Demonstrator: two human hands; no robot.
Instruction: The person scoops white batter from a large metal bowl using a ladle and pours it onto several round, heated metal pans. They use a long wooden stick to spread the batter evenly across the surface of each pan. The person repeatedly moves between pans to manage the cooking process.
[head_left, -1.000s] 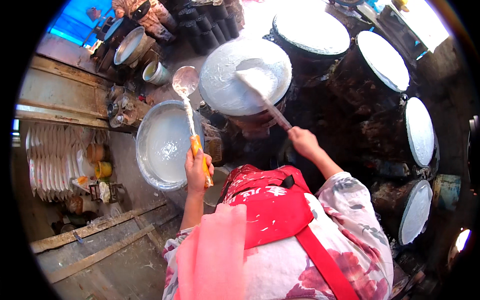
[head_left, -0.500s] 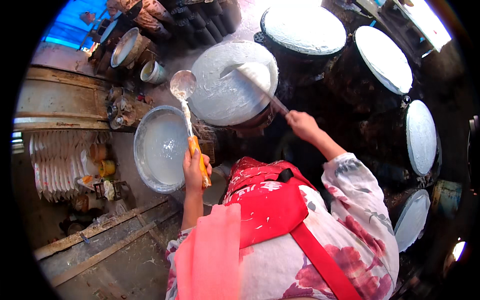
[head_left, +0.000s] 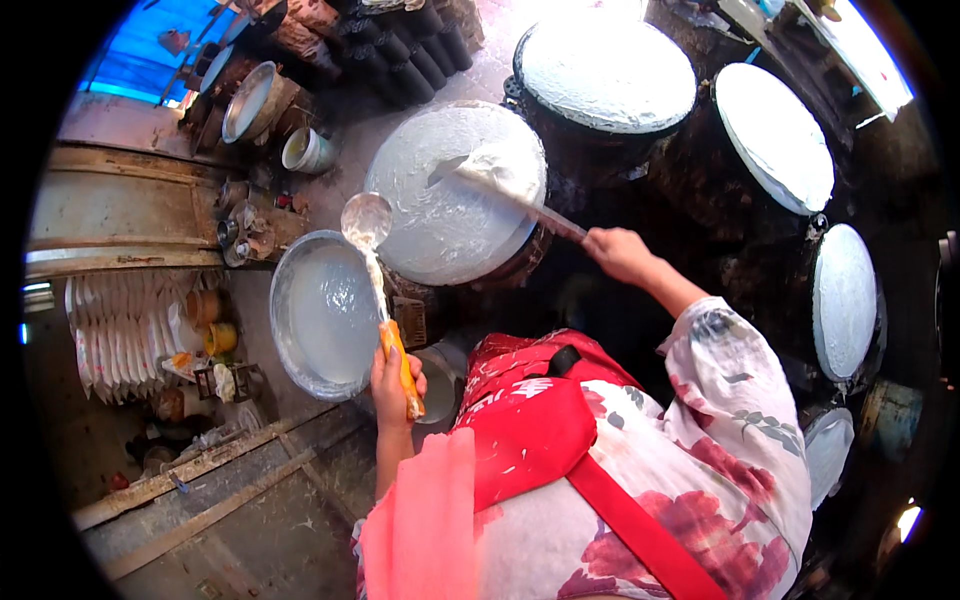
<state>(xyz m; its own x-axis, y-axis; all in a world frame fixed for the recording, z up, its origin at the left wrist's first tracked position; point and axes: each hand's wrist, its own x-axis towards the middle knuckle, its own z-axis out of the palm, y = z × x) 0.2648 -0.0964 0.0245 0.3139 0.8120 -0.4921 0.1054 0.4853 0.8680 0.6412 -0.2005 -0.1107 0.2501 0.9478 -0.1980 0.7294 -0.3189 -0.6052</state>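
My left hand (head_left: 398,385) is closed around the orange handle of a ladle (head_left: 367,222), whose round bowl is raised near the left rim of a round griddle (head_left: 440,230). Wet white batter covers most of that griddle. With my right hand (head_left: 622,254) I grip the wooden handle of a broad scraper (head_left: 505,172). Its blade lies on the right part of the batter, and a darker streak shows just left of it. A large metal basin (head_left: 285,345) of milky liquid stands left of my left hand.
More round griddles coated white, among them one at the back (head_left: 606,75) and one at the right (head_left: 842,300), curve around me. Black cylindrical briquettes (head_left: 408,65) are stacked at the far side. A small white bucket (head_left: 308,150) stands beyond the basin. A wooden-edged table (head_left: 215,470) lies at lower left.
My right hand and the scraper have shifted slightly, and white batter now heaps on the blade. My left hand still holds up the ladle. The whole view has tilted, so things sit lower.
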